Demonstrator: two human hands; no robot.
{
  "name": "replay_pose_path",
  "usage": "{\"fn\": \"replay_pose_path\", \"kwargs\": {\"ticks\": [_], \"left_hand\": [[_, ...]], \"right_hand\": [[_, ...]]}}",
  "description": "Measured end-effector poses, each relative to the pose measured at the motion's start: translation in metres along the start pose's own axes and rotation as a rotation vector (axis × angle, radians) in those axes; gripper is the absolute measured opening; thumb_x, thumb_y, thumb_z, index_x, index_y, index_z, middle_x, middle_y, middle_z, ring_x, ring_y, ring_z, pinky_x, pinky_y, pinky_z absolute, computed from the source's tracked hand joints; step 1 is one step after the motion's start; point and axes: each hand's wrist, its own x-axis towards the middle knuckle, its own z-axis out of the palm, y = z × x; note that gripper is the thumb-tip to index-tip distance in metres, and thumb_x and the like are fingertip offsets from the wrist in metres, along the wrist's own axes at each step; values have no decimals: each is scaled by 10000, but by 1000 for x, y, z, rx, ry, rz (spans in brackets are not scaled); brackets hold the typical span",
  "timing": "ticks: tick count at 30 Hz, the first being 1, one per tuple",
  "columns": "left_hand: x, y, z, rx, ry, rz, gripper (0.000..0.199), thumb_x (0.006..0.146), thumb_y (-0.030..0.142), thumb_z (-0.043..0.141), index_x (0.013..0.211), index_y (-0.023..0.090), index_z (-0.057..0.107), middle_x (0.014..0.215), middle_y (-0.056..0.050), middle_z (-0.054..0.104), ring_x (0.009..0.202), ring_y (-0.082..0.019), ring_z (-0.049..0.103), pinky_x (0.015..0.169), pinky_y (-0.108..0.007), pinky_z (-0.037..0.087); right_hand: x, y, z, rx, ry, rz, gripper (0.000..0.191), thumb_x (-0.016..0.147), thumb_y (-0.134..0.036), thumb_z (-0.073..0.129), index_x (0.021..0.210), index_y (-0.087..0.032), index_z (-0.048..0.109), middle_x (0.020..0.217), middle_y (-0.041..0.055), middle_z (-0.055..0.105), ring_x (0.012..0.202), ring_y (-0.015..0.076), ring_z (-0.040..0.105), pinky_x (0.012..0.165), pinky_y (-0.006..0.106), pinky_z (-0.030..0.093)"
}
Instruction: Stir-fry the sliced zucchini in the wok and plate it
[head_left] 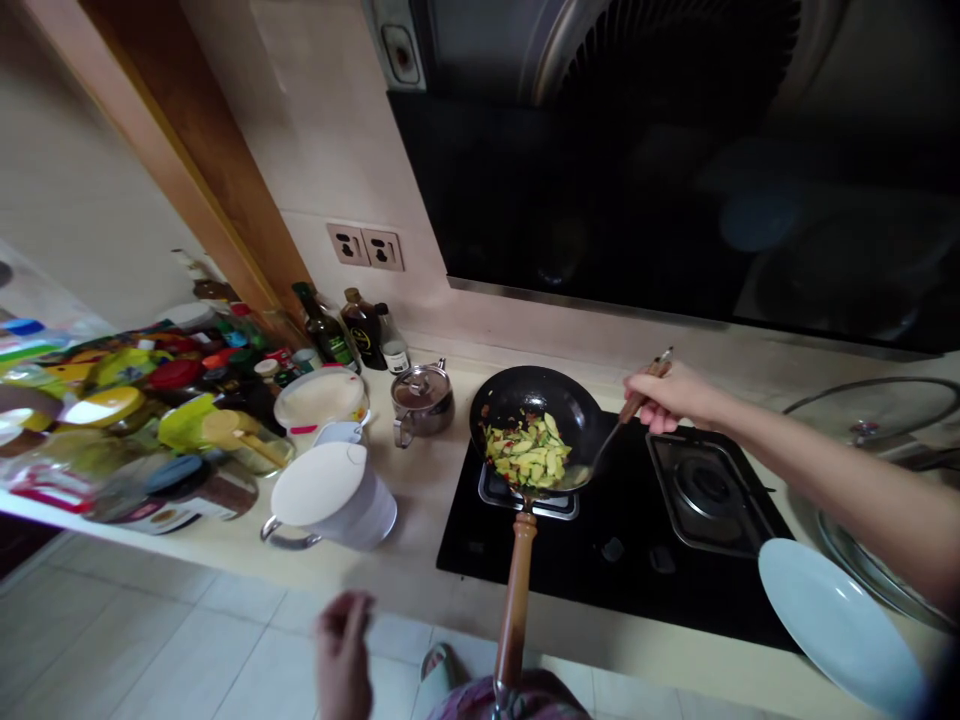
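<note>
currently | right hand (660,400) closed around spatula (616,436) | left hand (346,650) empty

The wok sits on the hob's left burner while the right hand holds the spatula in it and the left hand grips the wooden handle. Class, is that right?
Not quite: the head view shows the left hand off the wooden handle, apart to its left. The right hand does hold the spatula in the wok, on the left burner.
</note>
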Motion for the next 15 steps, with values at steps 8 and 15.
{"fn": "replay_pose_path", "kwargs": {"ticks": [8, 15], "left_hand": [[-105, -18, 97, -198, -1023, -631, 611, 696, 504, 702, 1165, 196, 457, 707, -14, 655, 515, -163, 629, 489, -269, 454], [-105, -19, 102, -69, -1031, -549, 452, 709, 465, 666, 1006, 194, 459, 498, 89, 517, 326, -63, 413, 313, -174, 340]], "right_hand": [[17, 46, 62, 691, 230, 131, 184, 865, -204, 453, 723, -158, 561, 524, 26, 650, 466, 109, 638, 457, 172, 537], [-4, 44, 29, 644, 198, 144, 252, 879, -323, 513, 739, -130, 593, 492, 65, 642, 403, 138, 616, 359, 187, 508]]}}
